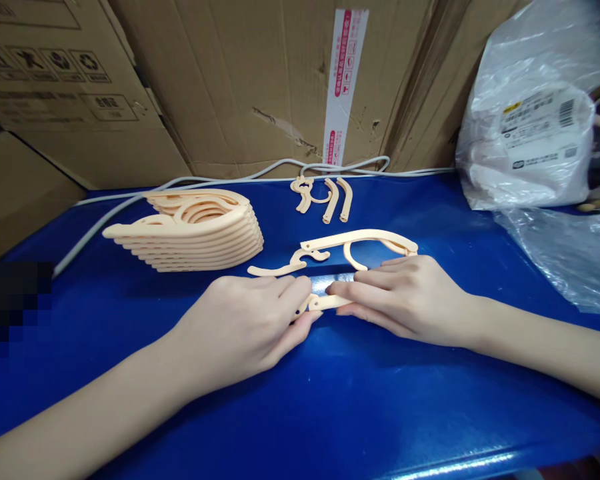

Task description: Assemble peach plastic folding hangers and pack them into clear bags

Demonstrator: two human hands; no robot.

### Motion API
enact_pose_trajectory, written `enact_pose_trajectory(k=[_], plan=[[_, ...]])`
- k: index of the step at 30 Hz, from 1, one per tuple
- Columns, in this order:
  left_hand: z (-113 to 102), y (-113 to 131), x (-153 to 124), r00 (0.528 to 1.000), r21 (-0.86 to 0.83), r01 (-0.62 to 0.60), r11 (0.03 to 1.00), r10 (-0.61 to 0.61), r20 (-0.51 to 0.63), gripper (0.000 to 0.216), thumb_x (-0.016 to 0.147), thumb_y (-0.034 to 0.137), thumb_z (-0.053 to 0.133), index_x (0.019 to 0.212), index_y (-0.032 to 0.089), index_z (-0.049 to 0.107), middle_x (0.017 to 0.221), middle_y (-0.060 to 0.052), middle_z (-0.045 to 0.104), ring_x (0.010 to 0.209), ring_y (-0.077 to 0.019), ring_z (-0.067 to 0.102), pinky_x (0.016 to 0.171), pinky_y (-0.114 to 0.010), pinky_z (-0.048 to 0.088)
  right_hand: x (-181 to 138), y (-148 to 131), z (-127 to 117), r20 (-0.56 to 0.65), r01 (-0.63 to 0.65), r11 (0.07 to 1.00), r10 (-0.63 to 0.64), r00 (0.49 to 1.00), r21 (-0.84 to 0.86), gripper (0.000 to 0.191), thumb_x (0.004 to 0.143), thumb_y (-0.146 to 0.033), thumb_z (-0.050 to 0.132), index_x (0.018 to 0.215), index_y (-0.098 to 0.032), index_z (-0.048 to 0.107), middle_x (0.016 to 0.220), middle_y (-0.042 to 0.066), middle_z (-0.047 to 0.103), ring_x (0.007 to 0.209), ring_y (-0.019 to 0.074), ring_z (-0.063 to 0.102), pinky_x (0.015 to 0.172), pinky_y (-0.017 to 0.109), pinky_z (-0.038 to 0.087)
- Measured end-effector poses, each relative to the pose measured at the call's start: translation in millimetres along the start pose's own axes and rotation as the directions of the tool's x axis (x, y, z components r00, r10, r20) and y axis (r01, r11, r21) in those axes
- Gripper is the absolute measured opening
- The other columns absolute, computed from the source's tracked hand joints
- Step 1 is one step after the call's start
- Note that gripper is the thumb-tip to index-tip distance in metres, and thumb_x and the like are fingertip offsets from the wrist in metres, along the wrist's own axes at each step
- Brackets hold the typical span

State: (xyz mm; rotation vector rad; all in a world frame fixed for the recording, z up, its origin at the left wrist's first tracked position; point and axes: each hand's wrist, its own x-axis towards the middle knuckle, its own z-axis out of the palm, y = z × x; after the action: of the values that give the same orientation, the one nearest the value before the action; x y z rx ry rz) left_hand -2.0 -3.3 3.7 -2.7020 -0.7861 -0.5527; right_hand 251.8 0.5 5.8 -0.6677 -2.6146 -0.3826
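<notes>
Cream plastic folding-hanger pieces lie between my hands above the blue table. My left hand (260, 313) pinches a small hanger piece (301, 309), mostly covered by the fingers. My right hand (405, 293) is closed on a hanger arm (329, 303), whose holed end meets the left piece at the fingertips. Just beyond the hands, a curved piece with a hook (311, 256) reaches toward the left. A longer hanger arm (357, 237) runs above the right knuckles; whether the right hand touches it I cannot tell.
A stack of cream hangers (250, 237) sits at the left on the blue table (300, 413). Several loose hanger pieces (332, 200) lie at the back by a white cable (260, 179). Cardboard boxes (260, 80) stand behind, and a clear plastic bag (525, 147) is at the right.
</notes>
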Motion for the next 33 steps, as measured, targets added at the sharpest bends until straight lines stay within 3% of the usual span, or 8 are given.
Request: enact_pose_trajectory(k=[24, 33], plan=[[1.5, 0.0, -0.1, 1.000, -0.079, 0.024, 0.997, -0.022, 0.021, 0.028, 0.106, 0.027, 0.033, 0.080, 0.023, 0.043, 0.057, 0.007, 0.050, 0.045, -0.0136, 0.050, 0.046, -0.029, 0.025, 2.0, 0.4, -2.6, 0.038, -0.022, 0.999, 0.021, 0.999, 0.042, 0.038, 0.110, -0.033, 0.037, 0.107, -0.018, 0.072, 0.074, -0.001, 0.073, 0.059, 0.0118, 0.068, 0.056, 0.026, 0.044], [-2.9, -1.4, 0.1, 0.997, -0.112, -0.041, 0.993, 0.048, 0.055, 0.028, 0.107, 0.027, 0.033, 0.080, 0.023, 0.041, 0.057, 0.007, 0.048, 0.045, -0.0127, 0.049, 0.047, -0.029, 0.025, 1.2, 2.7, -1.5, 0.044, 0.033, 0.998, -0.036, 0.998, 0.057, 0.036, 0.110, -0.033, 0.039, 0.108, -0.017, 0.070, 0.074, -0.001, 0.073, 0.058, 0.0121, 0.066, 0.056, 0.027, 0.045]])
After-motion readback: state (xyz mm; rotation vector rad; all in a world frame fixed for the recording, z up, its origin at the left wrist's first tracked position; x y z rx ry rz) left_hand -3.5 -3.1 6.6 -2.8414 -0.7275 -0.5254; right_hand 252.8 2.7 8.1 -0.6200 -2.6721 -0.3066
